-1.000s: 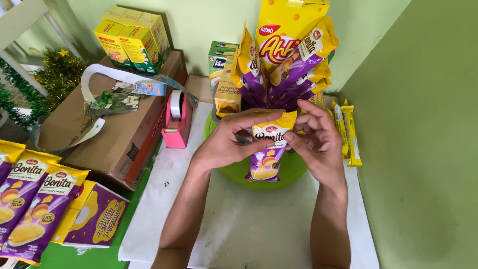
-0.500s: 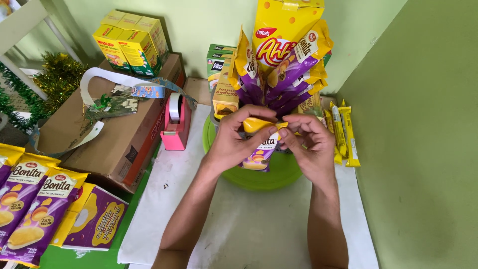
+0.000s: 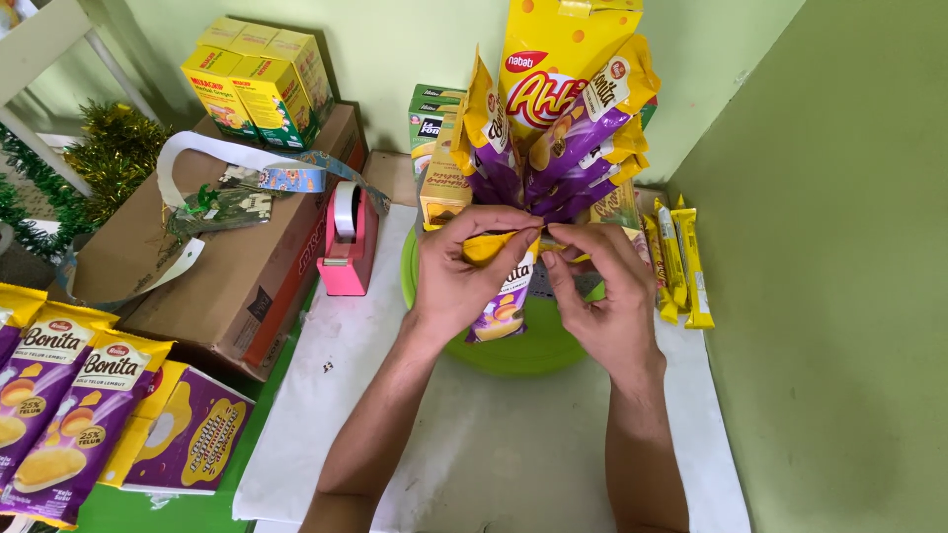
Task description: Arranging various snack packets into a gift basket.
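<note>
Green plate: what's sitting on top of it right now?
On the green plate stands a cluster of purple-and-yellow snack packets. The left hand and right hand hold another packet there, covering the cluster's base.

White table point(image 3: 513, 444), green round tray point(image 3: 538, 345), pink tape dispenser point(image 3: 348, 247), cardboard box point(image 3: 227, 266), yellow wafer bars point(image 3: 681, 262)

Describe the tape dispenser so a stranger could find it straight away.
Start at the big brown cardboard box on the left of the white-covered table. Right against the box's near right corner, left of the green round base, stands the tape dispenser. It is the only pink thing there, with a roll of clear tape upright in it.
</note>
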